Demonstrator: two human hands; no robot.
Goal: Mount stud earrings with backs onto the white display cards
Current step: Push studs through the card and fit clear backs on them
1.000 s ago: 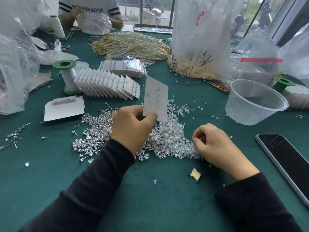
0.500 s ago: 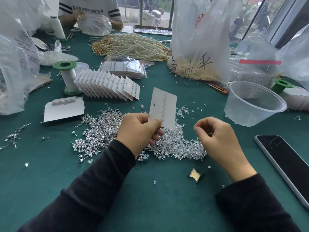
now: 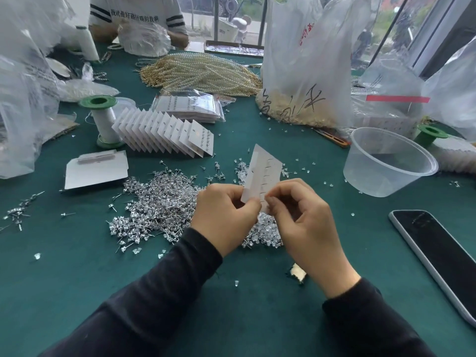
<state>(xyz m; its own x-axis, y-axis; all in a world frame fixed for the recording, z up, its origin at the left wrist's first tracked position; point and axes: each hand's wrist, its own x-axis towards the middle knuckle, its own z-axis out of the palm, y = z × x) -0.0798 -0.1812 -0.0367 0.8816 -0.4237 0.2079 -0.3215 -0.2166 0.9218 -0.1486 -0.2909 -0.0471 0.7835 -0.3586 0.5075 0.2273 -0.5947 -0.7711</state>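
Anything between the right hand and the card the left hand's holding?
Nothing visible. The left hand pinches the white card, and the fingertips of the right hand touch its lower edge. Whether they hold a back is too small to tell.

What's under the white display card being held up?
Visible: a heap of clear plastic earring backs on the green cloth. The left hand and right hand, pinching the white display card, cover the heap's middle.

A white display card [image 3: 265, 173] upright between left hand [image 3: 224, 220] and right hand [image 3: 306, 225], above a heap of stud earrings [image 3: 159, 202].
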